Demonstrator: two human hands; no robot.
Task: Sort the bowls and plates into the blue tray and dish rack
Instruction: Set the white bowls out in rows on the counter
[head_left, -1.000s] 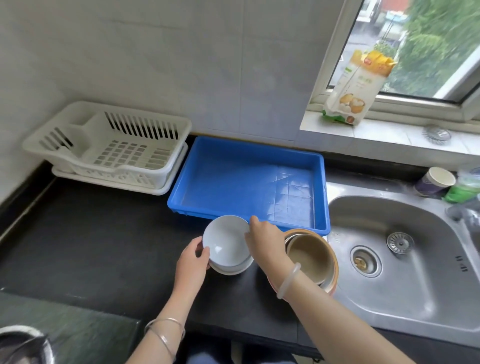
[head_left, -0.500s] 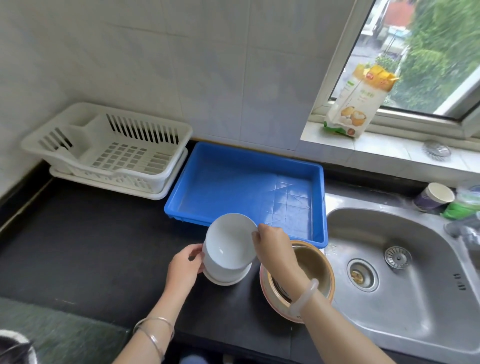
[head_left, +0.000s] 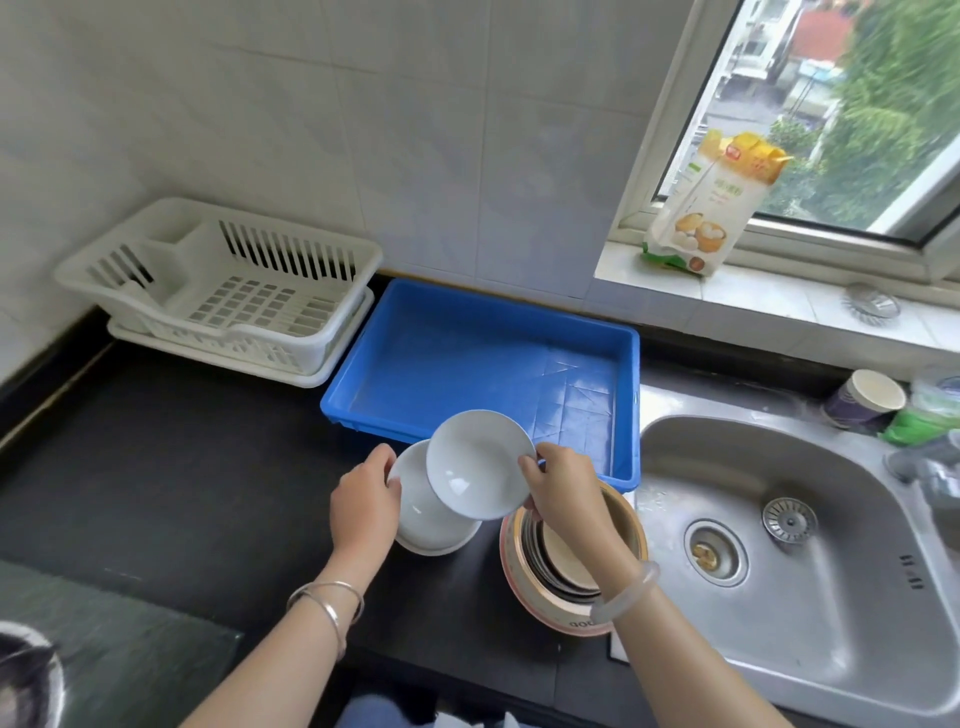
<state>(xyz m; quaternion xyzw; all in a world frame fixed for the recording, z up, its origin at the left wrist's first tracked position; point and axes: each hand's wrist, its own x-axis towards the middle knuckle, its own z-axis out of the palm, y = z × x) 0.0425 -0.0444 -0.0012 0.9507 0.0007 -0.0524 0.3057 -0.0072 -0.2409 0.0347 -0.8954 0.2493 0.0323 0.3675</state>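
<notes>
Your big blue plastic tray (head_left: 457, 358) at centre frame and the white slotted dish rack (head_left: 223, 291) upper left hold nothing yet. Since a moment ago the top white ceramic bowl (head_left: 478, 465) has come off the white bowl stack (head_left: 426, 519) and sits tilted over the tray's near edge. Your right hand (head_left: 563, 493) pinches its rim while your left hand (head_left: 363, 506) grips the stack. First drop-off looks close.

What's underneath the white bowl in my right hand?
Beneath the white bowl sits a stack of white bowls on the counter, the left hand holding its side. The held bowl covers the stack's right part, so its count is hidden.
</notes>
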